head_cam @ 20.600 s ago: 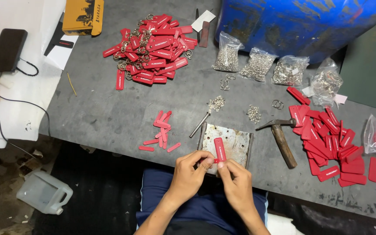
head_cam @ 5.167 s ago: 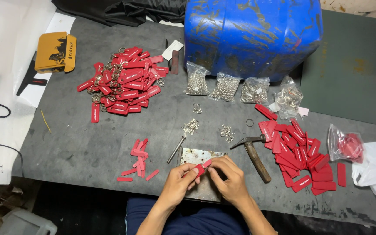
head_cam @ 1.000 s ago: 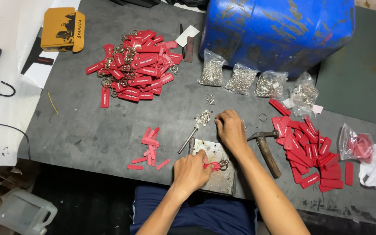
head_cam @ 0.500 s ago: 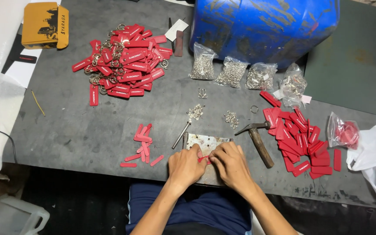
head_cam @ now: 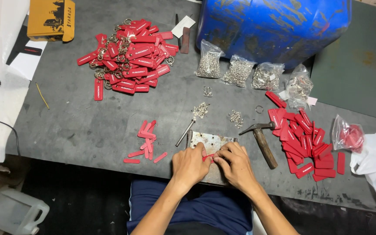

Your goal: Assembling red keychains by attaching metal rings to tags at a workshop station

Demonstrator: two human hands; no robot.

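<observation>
Both hands are pinched together on one small flat red plastic tag (head_cam: 208,157) — left hand (head_cam: 191,164) and right hand (head_cam: 236,163) meet over the scuffed metal plate (head_cam: 209,141) at the near edge of the dark grey tabletop (head_cam: 88,126). The tag sits between the fingertips, long axis roughly left-right — the wooden-handled hammer (head_cam: 262,139) lies just right.

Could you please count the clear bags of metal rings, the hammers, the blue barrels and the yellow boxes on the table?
Clear bags of metal rings: 4
Hammer: 1
Blue barrel: 1
Yellow box: 1
Total: 7
</observation>
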